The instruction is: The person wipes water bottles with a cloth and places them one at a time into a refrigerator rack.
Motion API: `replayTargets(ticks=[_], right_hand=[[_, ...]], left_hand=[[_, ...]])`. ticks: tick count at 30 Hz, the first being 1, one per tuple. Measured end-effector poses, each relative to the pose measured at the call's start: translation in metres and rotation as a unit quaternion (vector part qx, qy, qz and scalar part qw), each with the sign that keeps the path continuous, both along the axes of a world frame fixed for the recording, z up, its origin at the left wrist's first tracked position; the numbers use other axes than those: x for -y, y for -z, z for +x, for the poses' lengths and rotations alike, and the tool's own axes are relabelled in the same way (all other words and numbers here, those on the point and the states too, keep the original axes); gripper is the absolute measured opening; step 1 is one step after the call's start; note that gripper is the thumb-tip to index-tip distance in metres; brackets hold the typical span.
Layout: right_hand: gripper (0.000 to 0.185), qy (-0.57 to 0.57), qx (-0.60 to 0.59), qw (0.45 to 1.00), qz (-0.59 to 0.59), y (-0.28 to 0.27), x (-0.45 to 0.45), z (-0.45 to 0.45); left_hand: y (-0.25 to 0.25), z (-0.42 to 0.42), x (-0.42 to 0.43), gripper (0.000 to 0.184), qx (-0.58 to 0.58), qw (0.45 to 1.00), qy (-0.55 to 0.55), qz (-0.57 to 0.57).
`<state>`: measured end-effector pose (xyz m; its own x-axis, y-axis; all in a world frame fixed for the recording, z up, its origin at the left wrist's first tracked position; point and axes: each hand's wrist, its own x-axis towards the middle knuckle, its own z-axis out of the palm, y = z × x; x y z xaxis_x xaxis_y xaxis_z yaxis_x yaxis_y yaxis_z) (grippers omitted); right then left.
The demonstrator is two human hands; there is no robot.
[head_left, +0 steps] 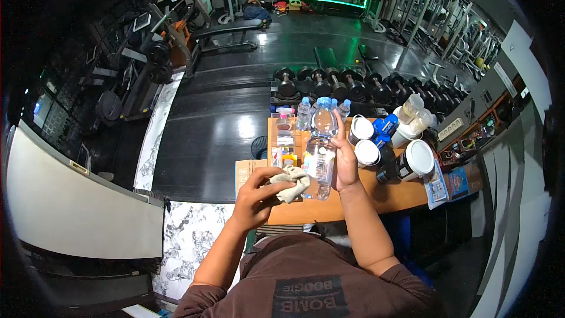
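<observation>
My right hand (346, 156) is wrapped around a large clear water bottle (319, 168) with a blue cap, held nearly upright over the wooden table (300, 214). Folded in the fingers of my left hand (256, 196) is a pale cloth (291, 185), close against the lower left side of the bottle. I cannot tell whether the cloth touches the plastic. Behind the held bottle stand small water bottles (303, 114) with blue caps and a bottle with a pink cap (283, 125).
White-lidded tubs (419, 158), a blue object (385, 128) and shaker-like containers (414, 105) crowd the table's right side. A cardboard box (243, 172) is at its left edge. Beyond stands a rack of dumbbells (354, 86); a treadmill (226, 30) is farther left.
</observation>
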<state>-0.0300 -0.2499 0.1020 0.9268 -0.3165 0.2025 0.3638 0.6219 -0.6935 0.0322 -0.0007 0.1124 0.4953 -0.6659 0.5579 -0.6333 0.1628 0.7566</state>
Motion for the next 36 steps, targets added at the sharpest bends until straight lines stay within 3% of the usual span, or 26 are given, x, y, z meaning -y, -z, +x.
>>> replayTargets(ticks=[3,5,7,9,10,15,18,21,23,25,29,34,36], right_hand=[[0.073,-0.034,-0.005,0.999,-0.014,-0.001,0.001,-0.003],[0.072,0.044,-0.064,0.997,-0.030,0.009,0.000,0.000],[0.069,0.022,-0.066,0.998,0.000,0.010,-0.005,-0.001],[0.045,0.059,-0.089,0.994,0.034,0.020,-0.010,0.004],[0.051,0.002,-0.115,0.989,0.089,0.024,-0.008,0.002],[0.059,-0.044,-0.093,0.988,0.112,0.022,-0.016,-0.004],[0.061,-0.090,-0.114,0.970,0.193,0.026,-0.022,-0.004],[0.065,-0.151,-0.097,0.976,0.121,0.038,-0.021,-0.004],[0.059,-0.137,-0.107,0.971,0.161,0.035,-0.030,-0.004],[0.052,-0.089,-0.104,0.983,0.119,0.034,-0.036,-0.005],[0.057,-0.083,-0.074,0.993,0.049,0.023,-0.041,-0.006],[0.054,-0.075,-0.071,0.993,0.063,0.027,-0.036,-0.004],[0.052,-0.102,-0.041,0.992,0.064,0.031,-0.031,-0.005]], left_hand=[[0.000,0.004,0.001,0.059,0.015,0.999,-0.011,-0.035],[0.009,0.009,0.003,0.060,0.002,0.999,-0.014,-0.048],[0.013,0.011,0.005,0.061,-0.005,0.997,-0.029,-0.065],[0.012,0.013,0.005,0.061,-0.008,0.997,-0.033,-0.062],[0.012,0.013,0.008,0.061,-0.030,0.996,-0.049,-0.073],[0.009,0.025,0.019,0.058,-0.063,0.991,-0.082,-0.090],[0.003,0.039,0.030,0.052,-0.071,0.992,-0.081,-0.066],[-0.005,0.062,0.053,0.052,-0.039,0.993,-0.095,-0.064],[-0.008,0.073,0.069,0.052,-0.031,0.993,-0.097,-0.054],[-0.018,0.083,0.081,0.053,-0.008,0.996,-0.074,-0.046],[-0.027,0.098,0.102,0.046,0.091,0.993,-0.073,0.008],[-0.029,0.084,0.101,0.040,0.205,0.973,-0.085,0.068],[-0.028,0.074,0.099,0.039,0.196,0.972,-0.102,0.080]])
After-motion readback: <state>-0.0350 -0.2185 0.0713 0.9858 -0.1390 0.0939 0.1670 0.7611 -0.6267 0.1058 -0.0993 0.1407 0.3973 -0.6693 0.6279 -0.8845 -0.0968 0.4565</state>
